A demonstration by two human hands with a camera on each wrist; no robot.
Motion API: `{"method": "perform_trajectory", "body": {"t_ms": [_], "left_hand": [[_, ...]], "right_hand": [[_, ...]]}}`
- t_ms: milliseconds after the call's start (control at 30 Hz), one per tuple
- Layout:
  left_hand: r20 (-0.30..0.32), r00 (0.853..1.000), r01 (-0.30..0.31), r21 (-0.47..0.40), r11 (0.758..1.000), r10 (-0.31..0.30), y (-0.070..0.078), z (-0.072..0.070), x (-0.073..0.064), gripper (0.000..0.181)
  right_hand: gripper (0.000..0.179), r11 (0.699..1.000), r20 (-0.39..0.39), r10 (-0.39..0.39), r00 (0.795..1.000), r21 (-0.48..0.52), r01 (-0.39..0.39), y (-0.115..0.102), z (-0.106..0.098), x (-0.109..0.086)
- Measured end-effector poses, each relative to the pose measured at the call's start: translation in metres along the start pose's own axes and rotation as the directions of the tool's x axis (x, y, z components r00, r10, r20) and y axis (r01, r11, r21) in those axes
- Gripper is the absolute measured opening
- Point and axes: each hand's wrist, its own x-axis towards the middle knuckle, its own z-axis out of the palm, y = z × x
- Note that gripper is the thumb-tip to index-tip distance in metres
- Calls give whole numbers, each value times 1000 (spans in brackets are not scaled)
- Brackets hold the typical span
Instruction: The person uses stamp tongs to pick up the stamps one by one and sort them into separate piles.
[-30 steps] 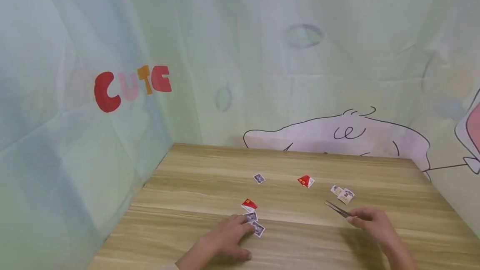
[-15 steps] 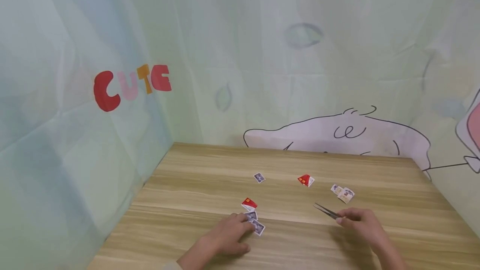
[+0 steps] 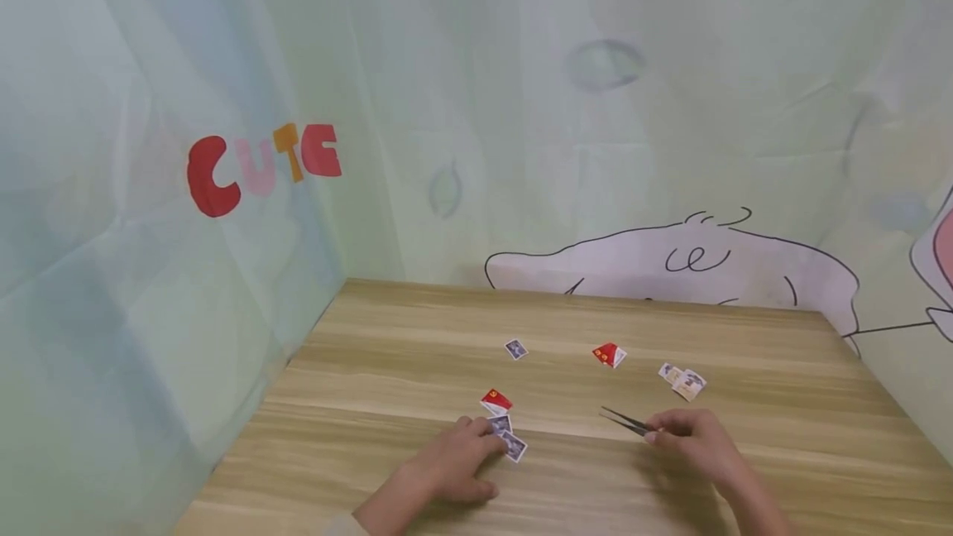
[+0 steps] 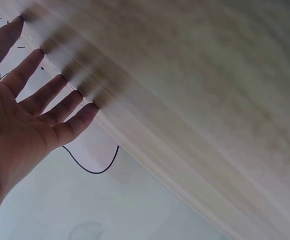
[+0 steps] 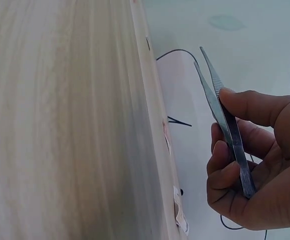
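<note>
My left hand (image 3: 457,463) rests on the wooden table with its fingers spread, the fingertips right at two small grey-patterned cards (image 3: 514,446). In the left wrist view the fingertips of the left hand (image 4: 30,120) touch the tabletop. My right hand (image 3: 692,442) pinches metal tweezers (image 3: 624,420) between thumb and fingers, above the table. The right wrist view shows the tweezers (image 5: 224,117) with their tips apart and nothing between them. Just beyond the grey cards lies a red and white card (image 3: 495,402).
Farther back on the table (image 3: 417,321) lie a single grey card (image 3: 516,349), a folded-looking red and white card (image 3: 610,355) and overlapping pale cards (image 3: 688,385). Fabric walls (image 3: 417,122) with printed letters and a cartoon drawing enclose the table's back and left side.
My right hand has moved left with the tweezers, away from the pale cards and toward the left hand. The left hand and the cards have stayed in place.
</note>
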Motion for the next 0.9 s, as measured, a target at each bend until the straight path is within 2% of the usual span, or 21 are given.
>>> {"method": "perform_trajectory", "body": {"t_ms": [167, 467, 900], "left_hand": [[-4, 1000, -2, 3, 1000, 2, 1, -1, 1, 46], [-9, 1000, -19, 11, 1000, 19, 0, 1, 4, 46], [-13, 1000, -12, -1, 1000, 12, 0, 0, 2, 47]], "right_hand": [[22, 998, 37, -58, 998, 12, 58, -3, 3, 0], [20, 995, 98, -95, 991, 23, 93, -4, 13, 3], [18, 985, 196, -169, 966, 17, 169, -10, 31, 10]]}}
